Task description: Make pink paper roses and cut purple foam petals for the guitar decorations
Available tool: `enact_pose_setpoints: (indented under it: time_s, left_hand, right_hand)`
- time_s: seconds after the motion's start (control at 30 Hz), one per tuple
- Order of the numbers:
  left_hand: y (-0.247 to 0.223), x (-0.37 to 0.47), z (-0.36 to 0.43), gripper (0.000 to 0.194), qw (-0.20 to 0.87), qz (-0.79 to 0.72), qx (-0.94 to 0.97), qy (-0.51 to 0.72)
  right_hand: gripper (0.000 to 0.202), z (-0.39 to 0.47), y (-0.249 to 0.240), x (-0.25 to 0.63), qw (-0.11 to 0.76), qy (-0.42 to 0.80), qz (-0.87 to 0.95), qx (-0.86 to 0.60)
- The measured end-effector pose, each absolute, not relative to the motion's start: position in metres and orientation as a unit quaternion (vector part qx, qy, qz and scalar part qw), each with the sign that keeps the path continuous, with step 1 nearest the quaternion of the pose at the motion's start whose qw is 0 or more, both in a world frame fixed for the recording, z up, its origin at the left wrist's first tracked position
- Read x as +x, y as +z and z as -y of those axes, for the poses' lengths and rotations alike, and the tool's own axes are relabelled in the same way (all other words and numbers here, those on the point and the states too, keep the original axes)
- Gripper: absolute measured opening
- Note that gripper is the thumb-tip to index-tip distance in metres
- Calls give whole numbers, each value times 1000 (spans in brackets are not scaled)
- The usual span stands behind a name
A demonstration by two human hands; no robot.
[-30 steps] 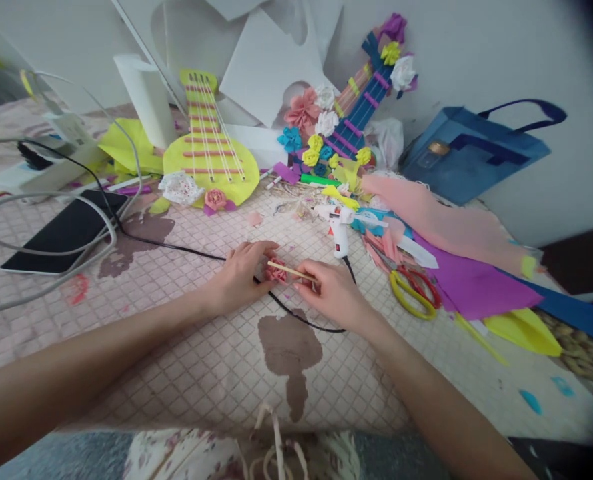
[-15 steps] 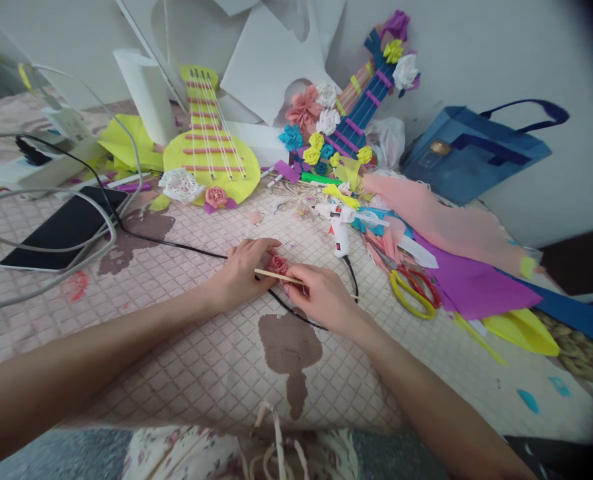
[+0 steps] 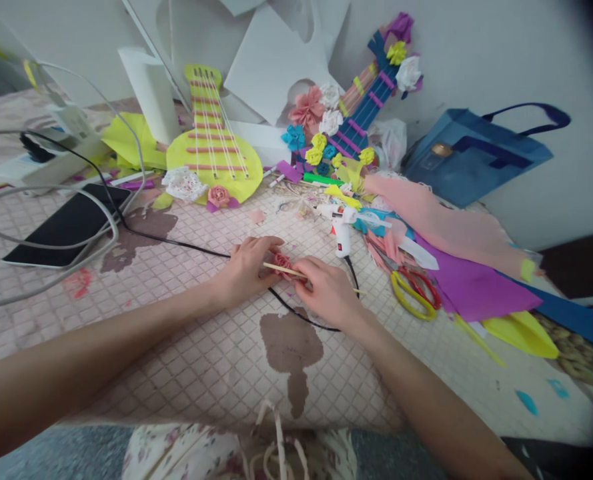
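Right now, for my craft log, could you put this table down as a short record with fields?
Left hand: fingers around the left side of a pink flower
Right hand: holds a thin stick across the flower
Glue gun: white, beyond the right hand
Scissor handles: red and yellow, right of the right hand
Back: yellow paper guitar; blue paper guitar with flowers, farther right
Far right: blue bag

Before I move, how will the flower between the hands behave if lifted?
The flower is probably light and easily crushed, as its petals look like thin, folded paper. It may give or twist under the stick, which the right hand holds across it. It seems unlikely to roll away with the left hand at its side.
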State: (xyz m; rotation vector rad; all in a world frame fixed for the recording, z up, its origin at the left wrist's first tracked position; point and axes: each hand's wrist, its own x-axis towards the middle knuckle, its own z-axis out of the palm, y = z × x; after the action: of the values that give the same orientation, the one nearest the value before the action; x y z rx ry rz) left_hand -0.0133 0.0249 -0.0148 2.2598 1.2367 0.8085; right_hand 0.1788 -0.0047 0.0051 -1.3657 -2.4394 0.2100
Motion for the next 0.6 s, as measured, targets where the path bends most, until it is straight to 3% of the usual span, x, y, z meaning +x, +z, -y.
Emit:
enact_pose_setpoints:
  time_s: [0.6]
  left_hand:
    - [-16,-10,-25,49,214,-453,811,303]
  right_hand:
    - [10,5,4,175,183,86,858,-473]
